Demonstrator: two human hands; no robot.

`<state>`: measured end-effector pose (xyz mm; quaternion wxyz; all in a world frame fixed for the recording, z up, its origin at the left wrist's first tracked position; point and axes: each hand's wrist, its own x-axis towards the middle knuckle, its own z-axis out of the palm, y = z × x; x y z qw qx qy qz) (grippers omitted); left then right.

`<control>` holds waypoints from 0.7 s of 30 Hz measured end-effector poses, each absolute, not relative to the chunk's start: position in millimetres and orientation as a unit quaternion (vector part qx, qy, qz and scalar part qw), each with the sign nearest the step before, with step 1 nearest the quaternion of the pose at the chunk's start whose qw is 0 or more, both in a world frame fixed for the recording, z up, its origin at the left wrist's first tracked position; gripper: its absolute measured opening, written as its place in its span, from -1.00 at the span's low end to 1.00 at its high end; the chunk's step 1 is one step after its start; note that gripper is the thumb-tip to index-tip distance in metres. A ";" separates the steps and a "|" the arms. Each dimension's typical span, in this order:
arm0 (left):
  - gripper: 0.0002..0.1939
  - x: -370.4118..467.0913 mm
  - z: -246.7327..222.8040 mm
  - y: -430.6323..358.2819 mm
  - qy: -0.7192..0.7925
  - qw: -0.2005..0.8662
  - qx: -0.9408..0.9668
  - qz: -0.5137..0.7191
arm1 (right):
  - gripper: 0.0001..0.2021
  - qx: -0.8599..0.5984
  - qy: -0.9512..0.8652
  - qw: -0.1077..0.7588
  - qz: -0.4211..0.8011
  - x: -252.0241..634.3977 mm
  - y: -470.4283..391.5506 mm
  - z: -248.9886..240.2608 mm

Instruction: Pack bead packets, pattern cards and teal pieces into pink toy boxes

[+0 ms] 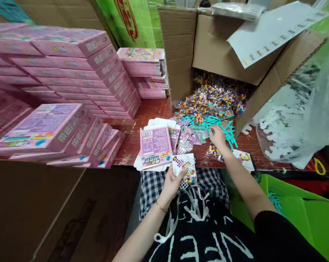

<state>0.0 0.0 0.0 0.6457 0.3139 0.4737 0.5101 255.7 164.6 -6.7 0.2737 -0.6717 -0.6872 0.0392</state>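
My left hand [175, 181] is closed around a printed card [191, 159], a white lattice piece [184, 184] and a small clear bag of coloured pieces [191, 179], held together at the table's front edge. Out on the table, my right hand [218, 137] has its fingers bent together among loose teal sticks [230, 133]; what lies between the fingertips is hidden. Small purple packets [190, 135] lie left of it. A bag of coloured pieces [214, 151] sits under my right wrist. Beside my left hand, a flat pink-purple box [155, 146] rests on white opened cartons.
Stacked pink boxes [98, 69] fill the left, with more flat boxes [142, 67] behind. An open cardboard box [180, 54] spills bags of coloured pieces [213, 96]. At right are a clear bag of white pieces [279, 136] and a green bin [314, 218].
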 end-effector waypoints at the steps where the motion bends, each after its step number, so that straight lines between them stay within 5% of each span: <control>1: -0.38 0.1 0.8 0.2 0.470 0.655 0.303 0.507 | -0.69 -0.689 -0.677 0.257 0.035 261.1 174.0 -4.0; 12: -0.44 10.2 7.5 4.8 0.437 0.723 0.234 0.481 | -0.73 -0.759 -0.565 0.256 0.198 307.3 239.3 2.4; 18: -0.43 9.8 4.6 7.3 0.434 0.715 0.248 0.489 | -0.63 -0.622 -0.507 0.489 0.342 278.8 174.2 42.6; 21: -0.45 14.2 4.7 6.7 0.433 0.707 0.258 0.497 | -0.70 -0.533 -0.581 0.466 0.402 220.5 106.9 47.4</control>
